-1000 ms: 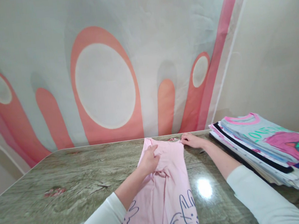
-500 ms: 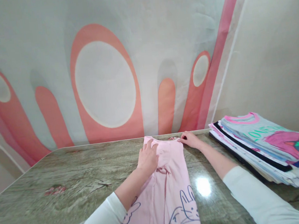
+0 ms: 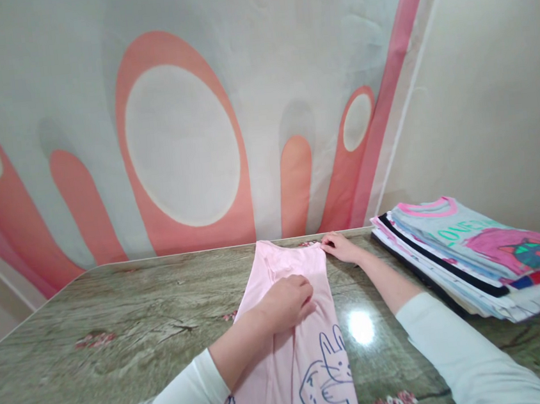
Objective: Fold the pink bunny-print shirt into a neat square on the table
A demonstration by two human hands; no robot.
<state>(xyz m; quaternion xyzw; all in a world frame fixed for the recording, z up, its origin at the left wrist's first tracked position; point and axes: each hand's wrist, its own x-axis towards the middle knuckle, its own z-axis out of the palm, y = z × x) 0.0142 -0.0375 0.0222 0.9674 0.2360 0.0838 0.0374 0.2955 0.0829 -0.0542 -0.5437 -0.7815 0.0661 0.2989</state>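
Note:
A pink shirt [image 3: 315, 313] with dark blue rabbit line drawings lies lengthwise on the table, its neckline toward the far edge and its left side slanting inward in a fold. My left hand [image 3: 290, 299] rests on the upper middle of the shirt, its fingers curled down and closed on the cloth; the fingertips are partly hidden. At the shirt's far right corner, my right hand [image 3: 340, 248] pinches the fabric between thumb and fingers. The shirt's lower part runs out of view at the bottom, and my left forearm covers some of it.
To the right stands a stack of folded clothes [image 3: 450, 260], a grey shirt with pink collar and cat print [image 3: 479, 225] on top. The wood-patterned table [image 3: 132, 319] has floral prints. Behind its far edge rises a wall with a pink and orange design [image 3: 191, 236].
My left hand has slid from the shirt's upper left toward the middle and nearer to me, its fingers curling. My right hand stays at the far right corner. The view has shifted slightly.

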